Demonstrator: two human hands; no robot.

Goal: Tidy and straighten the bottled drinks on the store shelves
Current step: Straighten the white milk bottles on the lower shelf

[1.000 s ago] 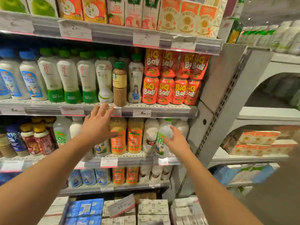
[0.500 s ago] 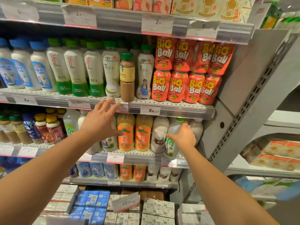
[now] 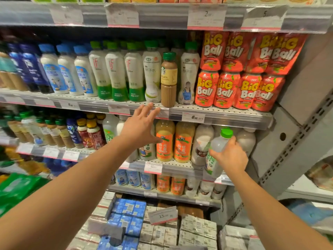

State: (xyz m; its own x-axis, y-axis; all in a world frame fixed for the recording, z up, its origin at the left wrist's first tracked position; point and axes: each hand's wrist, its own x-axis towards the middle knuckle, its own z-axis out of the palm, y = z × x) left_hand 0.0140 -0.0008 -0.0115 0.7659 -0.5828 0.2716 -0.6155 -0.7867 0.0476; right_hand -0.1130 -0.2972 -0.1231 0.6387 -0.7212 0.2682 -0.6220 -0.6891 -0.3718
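Observation:
My right hand (image 3: 231, 156) grips a pale bottle with a green cap (image 3: 217, 147), tilted and pulled partly out past the front edge of the middle shelf (image 3: 176, 165). My left hand (image 3: 142, 127) is spread open in front of the same shelf, fingertips near the price rail above, thumb touching an orange bottle (image 3: 164, 141); it hides white bottles behind it. A second orange bottle (image 3: 183, 141) and a white-brown bottle (image 3: 201, 143) stand between the hands. On the upper shelf (image 3: 216, 110), a brown latte bottle (image 3: 168, 79) stands among white green-capped bottles (image 3: 134, 74).
Red Big Ball pouches (image 3: 236, 89) fill the upper shelf's right end. A grey upright post (image 3: 295, 138) bounds the shelves on the right. Small bottles (image 3: 86, 132) line the middle shelf's left part. Boxed cartons (image 3: 162, 231) with a price card are stacked below.
My right hand has closed on the green-capped bottle and drawn it outward and tilted it. My left hand stays spread over the middle shelf. The camera has moved closer.

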